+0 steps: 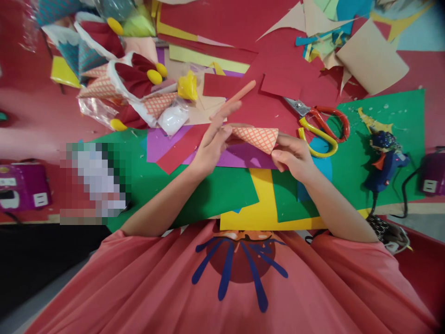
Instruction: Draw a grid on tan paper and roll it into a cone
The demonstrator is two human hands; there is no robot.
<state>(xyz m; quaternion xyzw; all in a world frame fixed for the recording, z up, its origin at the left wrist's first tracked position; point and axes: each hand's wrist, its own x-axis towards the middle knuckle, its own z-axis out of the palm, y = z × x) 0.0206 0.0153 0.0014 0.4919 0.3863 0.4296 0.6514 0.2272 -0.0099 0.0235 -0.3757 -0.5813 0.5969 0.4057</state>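
Observation:
A small paper cone (257, 138) with an orange lattice print lies sideways between my hands, its tip to the left and its wide end to the right. My left hand (216, 141) has its thumb and fingers at the narrow tip. At the wide end, my right hand (294, 157) pinches the rim between thumb and fingers. An orange stick-like piece (243, 92) lies just beyond my left fingers. Scissors (318, 123) with one red and one yellow handle rest right of the cone, blades pointing up-left.
A blue glue gun (382, 162) with a cord lies on green sheets (410, 125) at the right. Finished lattice cones (100, 83) and plastic bags (174, 118) are heaped at upper left. Paper scraps (371, 55) cover the far side. Purple boxes (26, 185) stand at the left.

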